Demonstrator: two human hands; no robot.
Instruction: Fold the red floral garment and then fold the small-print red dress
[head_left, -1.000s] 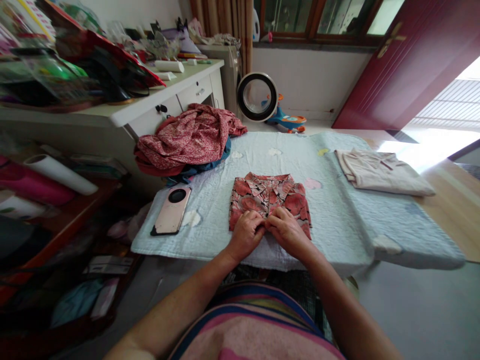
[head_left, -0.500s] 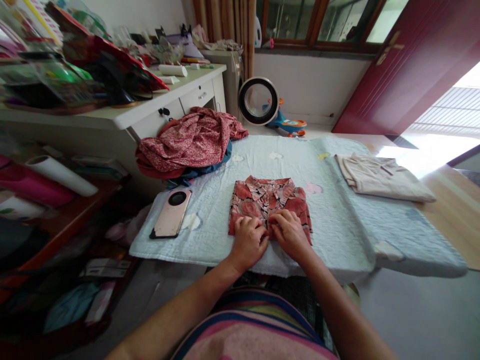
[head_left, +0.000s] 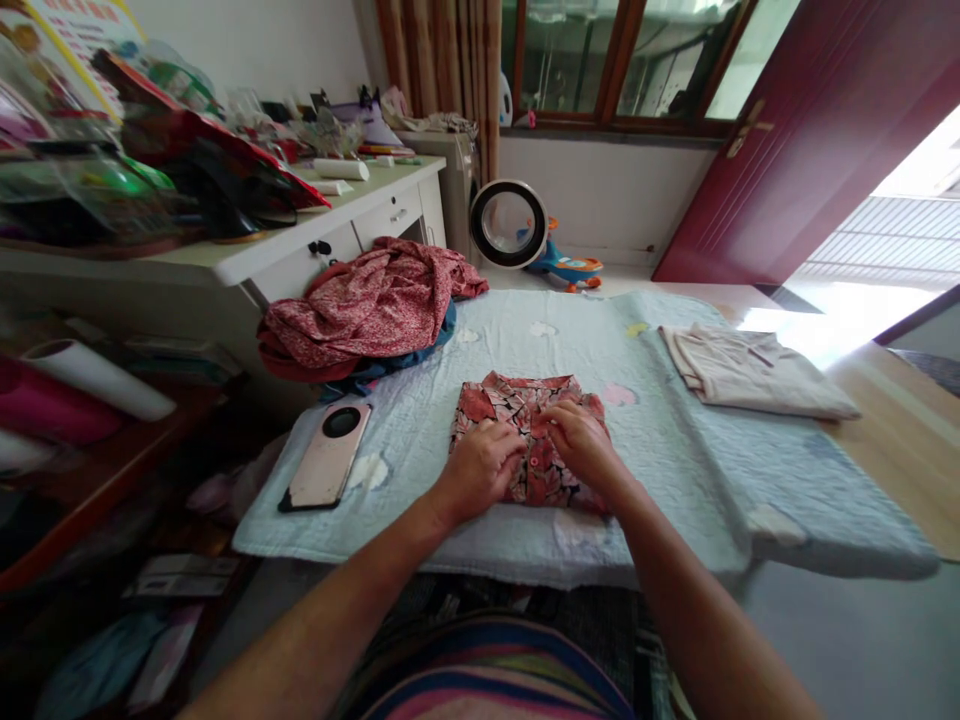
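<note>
A red floral shirt [head_left: 536, 480] lies folded on the pale blue quilt [head_left: 675, 450] in front of me. My left hand [head_left: 480, 465] rests on its left half with fingers pinching the fabric near the middle. My right hand [head_left: 585, 442] grips the fabric beside it, and the near part of the shirt is doubled up toward the collar under both hands. The collar edge shows just beyond my fingers.
A phone [head_left: 327, 468] lies face down left of the shirt. A crumpled red patterned garment [head_left: 364, 300] is heaped at the quilt's far left. A folded beige garment [head_left: 750, 370] lies at the far right. A cluttered white desk [head_left: 300, 225] stands on the left.
Both hands have moved away from me, carrying the shirt's near edge up over its middle, so the shirt looks shorter. The camera has tilted slightly.
</note>
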